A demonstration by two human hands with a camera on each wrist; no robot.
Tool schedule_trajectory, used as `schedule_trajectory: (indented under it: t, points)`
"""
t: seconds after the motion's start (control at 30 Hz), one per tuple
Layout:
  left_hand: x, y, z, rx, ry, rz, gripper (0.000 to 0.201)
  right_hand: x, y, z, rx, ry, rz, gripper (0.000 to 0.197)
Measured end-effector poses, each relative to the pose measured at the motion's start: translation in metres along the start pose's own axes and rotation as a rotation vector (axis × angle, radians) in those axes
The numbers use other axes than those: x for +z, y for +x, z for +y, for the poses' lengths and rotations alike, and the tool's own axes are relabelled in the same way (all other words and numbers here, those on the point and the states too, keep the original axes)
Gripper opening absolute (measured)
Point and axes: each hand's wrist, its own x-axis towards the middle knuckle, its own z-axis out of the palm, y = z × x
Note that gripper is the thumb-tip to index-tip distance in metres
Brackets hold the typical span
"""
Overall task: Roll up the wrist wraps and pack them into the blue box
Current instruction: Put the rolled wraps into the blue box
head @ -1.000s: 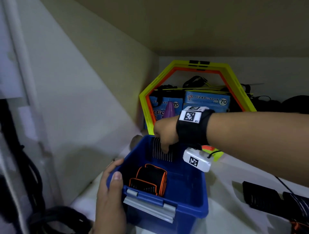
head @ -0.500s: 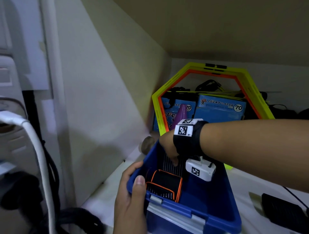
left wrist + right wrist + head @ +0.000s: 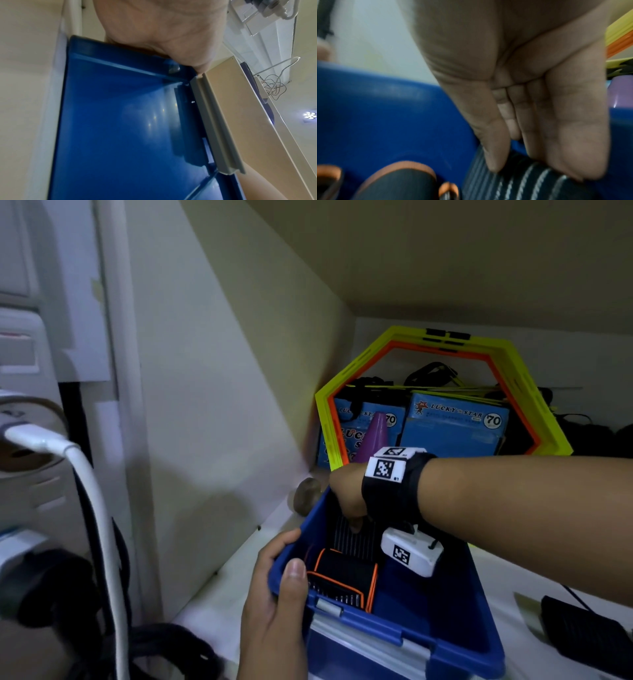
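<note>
The blue box [image 3: 394, 631] stands open on a white shelf, and its blue outer wall [image 3: 111, 121] fills the left wrist view. My left hand [image 3: 281, 587] grips its near left corner, thumb over the rim. A rolled black wrap with orange edging [image 3: 342, 580] lies in the box's near left part. Behind it stands a black wrap with white stripes [image 3: 352, 542]. My right hand [image 3: 349, 498] reaches down into the far left corner. Its thumb [image 3: 494, 155] and fingers [image 3: 573, 155] hold the striped wrap [image 3: 530, 186] from above.
Yellow and orange hexagon rings [image 3: 534, 392] lean at the back of the shelf around blue "Lucky Star" cartons [image 3: 452, 429] and a purple cone [image 3: 375, 436]. A black item [image 3: 589, 635] lies on the shelf to the right. The cabinet side wall [image 3: 212, 440] is close on the left, with a white cable [image 3: 99, 508] outside it.
My right hand has sunk lower into the box with the striped wrap. The left hand stays on the box corner. The head view has shifted to the left.
</note>
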Motion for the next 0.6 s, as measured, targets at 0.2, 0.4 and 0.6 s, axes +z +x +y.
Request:
schedule_trajectory:
  t: [0.2, 0.4, 0.6]
  points:
    - [0.000, 0.001, -0.003, -0.003, -0.018, 0.001, 0.048, -0.008, -0.028, 0.047, 0.094, 0.329, 0.099, 0.031]
    - [0.002, 0.003, -0.011, 0.027, -0.066, 0.008, 0.051, 0.022, -0.071, 0.129, 0.225, 0.598, 0.181, 0.026]
    - [0.001, 0.006, -0.019, 0.047, -0.067, 0.019, 0.076, 0.116, -0.113, 0.190, 0.348, 0.687, -0.043, 0.040]
